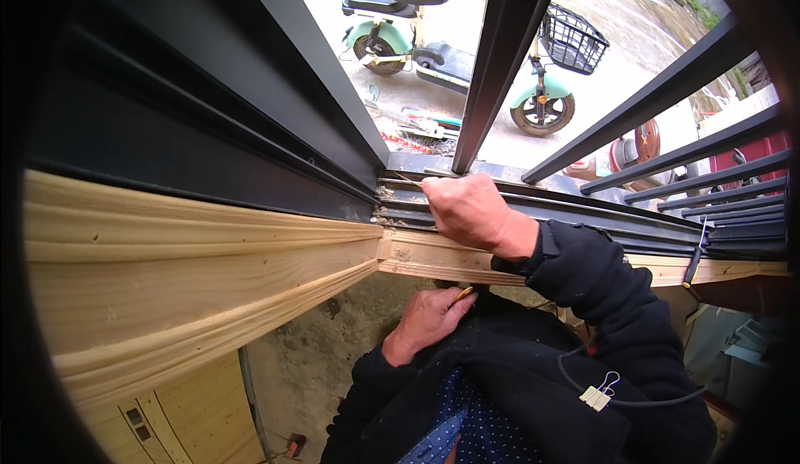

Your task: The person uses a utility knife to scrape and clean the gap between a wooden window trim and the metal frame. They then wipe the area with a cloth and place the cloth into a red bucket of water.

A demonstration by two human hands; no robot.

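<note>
My right hand (471, 207) is closed in a fist over the black window track (542, 214). A thin, pale stick-like tool (405, 179) sticks out of it to the left, toward the corner where track and dark frame meet. Crumbly debris (385, 212) lies in the grooves there. Lower down, in front of my body, my left hand (425, 321) is closed around a small yellow-and-dark thing (464, 294); its kind is hard to make out. Between the hands runs the wooden sill trim (442, 256), with sawdust-like bits on it.
A screwdriver (692, 266) rests upright against the sill at the right. Black bars (508, 64) stand beyond the track. Outside are a mint-green electric scooter (446, 62) and assorted items (421, 135) on the ground. Wide wooden trim (200, 272) borders the left side.
</note>
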